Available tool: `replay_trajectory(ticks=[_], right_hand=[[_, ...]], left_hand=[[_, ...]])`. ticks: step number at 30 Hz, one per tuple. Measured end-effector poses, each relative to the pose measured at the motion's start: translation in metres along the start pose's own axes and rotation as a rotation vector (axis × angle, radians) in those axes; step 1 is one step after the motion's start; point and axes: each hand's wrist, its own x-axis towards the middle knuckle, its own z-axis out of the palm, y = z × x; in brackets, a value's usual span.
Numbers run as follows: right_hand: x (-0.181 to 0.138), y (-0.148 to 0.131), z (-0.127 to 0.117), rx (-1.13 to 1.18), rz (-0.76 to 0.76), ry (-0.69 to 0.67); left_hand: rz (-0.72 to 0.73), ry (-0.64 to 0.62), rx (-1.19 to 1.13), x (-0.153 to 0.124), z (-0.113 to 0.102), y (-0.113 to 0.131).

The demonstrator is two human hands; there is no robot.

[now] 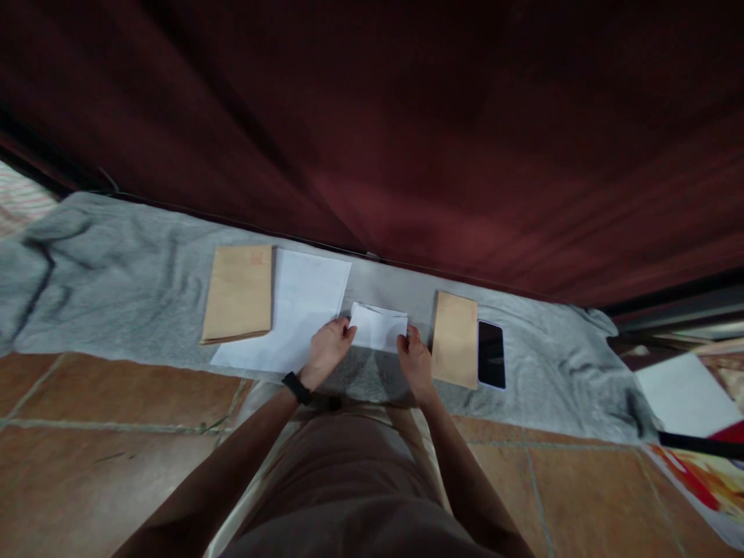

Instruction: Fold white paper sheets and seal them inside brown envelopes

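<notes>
Between my two hands is a folded sheet of white paper (379,328), held by its left and right edges just above the grey cloth. My left hand (330,347), with a black band at the wrist, pinches the left edge. On the opposite edge, my right hand (415,358) has its fingers closed. To the left lie large white sheets (308,298), partly covered by a stack of brown envelopes (239,293). A brown envelope (455,339) rests just right of my right hand, with a dark-screened phone (491,355) beside it.
A long grey cloth (133,287) covers the narrow surface in front of me. Behind it hangs a dark red curtain (372,139). Tiled floor (105,465) shows below. At the far right are a white sheet (689,395) and a colourful printed bag (706,480).
</notes>
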Motion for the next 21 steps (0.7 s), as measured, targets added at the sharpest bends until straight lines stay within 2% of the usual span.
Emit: replay_trajectory(ticks=[9,16,21], right_hand=[[0.006,-0.007,-0.002,-0.140,0.035,-0.017],[0.003,-0.014,-0.002,-0.283,-0.062,0.084],[0.004,-0.015,0.001,-0.366,-0.072,0.092]], left_hand=[[0.004,0.076,0.082,0.003,0.007,0.005],[0.028,0.140,0.128,0.003,0.010,0.008],[0.039,0.165,0.118,0.002,0.013,0.009]])
